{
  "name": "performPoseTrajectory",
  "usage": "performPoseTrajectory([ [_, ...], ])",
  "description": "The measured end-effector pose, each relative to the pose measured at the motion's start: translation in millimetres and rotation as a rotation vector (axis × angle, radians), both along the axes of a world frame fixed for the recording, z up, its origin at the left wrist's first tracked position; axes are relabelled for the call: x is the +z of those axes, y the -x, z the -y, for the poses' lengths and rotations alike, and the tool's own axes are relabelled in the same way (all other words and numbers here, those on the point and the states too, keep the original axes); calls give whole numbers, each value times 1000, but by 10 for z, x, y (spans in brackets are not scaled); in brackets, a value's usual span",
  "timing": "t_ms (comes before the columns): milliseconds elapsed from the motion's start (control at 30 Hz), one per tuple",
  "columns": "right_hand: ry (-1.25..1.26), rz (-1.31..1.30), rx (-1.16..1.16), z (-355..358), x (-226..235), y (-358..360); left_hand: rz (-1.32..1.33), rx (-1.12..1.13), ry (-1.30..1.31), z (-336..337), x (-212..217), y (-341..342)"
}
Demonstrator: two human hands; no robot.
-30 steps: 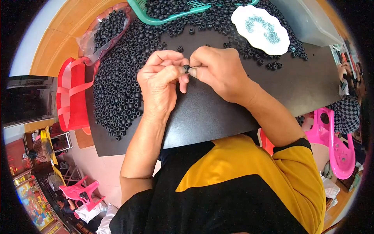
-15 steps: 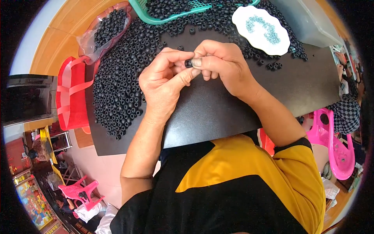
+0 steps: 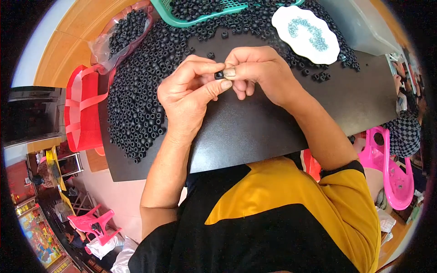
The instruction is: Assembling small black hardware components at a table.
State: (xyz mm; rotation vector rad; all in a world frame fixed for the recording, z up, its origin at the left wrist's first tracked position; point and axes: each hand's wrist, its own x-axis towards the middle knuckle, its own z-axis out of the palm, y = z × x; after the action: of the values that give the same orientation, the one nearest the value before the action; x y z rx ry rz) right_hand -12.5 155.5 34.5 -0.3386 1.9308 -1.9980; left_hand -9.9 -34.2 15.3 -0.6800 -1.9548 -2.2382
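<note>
A small black ring-shaped piece [image 3: 219, 75] is pinched between the thumb and forefinger of my left hand [image 3: 189, 91]. My right hand [image 3: 261, 73] meets it from the other side, its thumb pressed at the piece's edge and its other fingers curled below. Whether the right fingers hold anything smaller cannot be made out. Many more black ring-shaped pieces [image 3: 141, 98] lie spread over the dark table [image 3: 248, 123], left of and beyond my hands. A white scalloped plate [image 3: 284, 34] bearing tiny clear-bluish bits stands past my right hand.
A green basket [image 3: 175, 22] with more black pieces sits at the far edge. Left of it is a plastic-lined bowl [image 3: 129, 34] of black pieces. A red bag [image 3: 86, 109] hangs by the table's left side. Pink stools [image 3: 396, 182] stand right and lower left.
The black piece has been turned slightly between my fingertips. My left hand has shifted a little to the left, and my right fingers have moved slightly down and apart.
</note>
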Motion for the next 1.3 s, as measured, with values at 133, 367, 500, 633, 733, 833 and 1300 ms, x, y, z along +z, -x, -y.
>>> performPoseTrajectory([
  [133, -119, -134, 9, 14, -15, -2, -10, 39, -14, -12, 16, 2],
  [367, -173, -225, 84, -6, -27, 13, -37, 47, 20, -15, -27, -15],
  [500, -198, -150, 117, -16, 59, -5, -186, 71, 131, 9, -56, -1],
  [633, -94, -162, 127, -50, 25, 13, -89, 9, 62, -9, 28, -28],
  [733, 26, -91, 156, -43, 6, 3, 81, -68, -70, -8, 109, -65],
  [833, 135, 14, 176, 12, 2, -25, 108, -152, -132, 44, 88, -30],
  [1300, 212, 101, 181, 60, 38, -88, 337, -229, -389, 36, 73, -67],
])
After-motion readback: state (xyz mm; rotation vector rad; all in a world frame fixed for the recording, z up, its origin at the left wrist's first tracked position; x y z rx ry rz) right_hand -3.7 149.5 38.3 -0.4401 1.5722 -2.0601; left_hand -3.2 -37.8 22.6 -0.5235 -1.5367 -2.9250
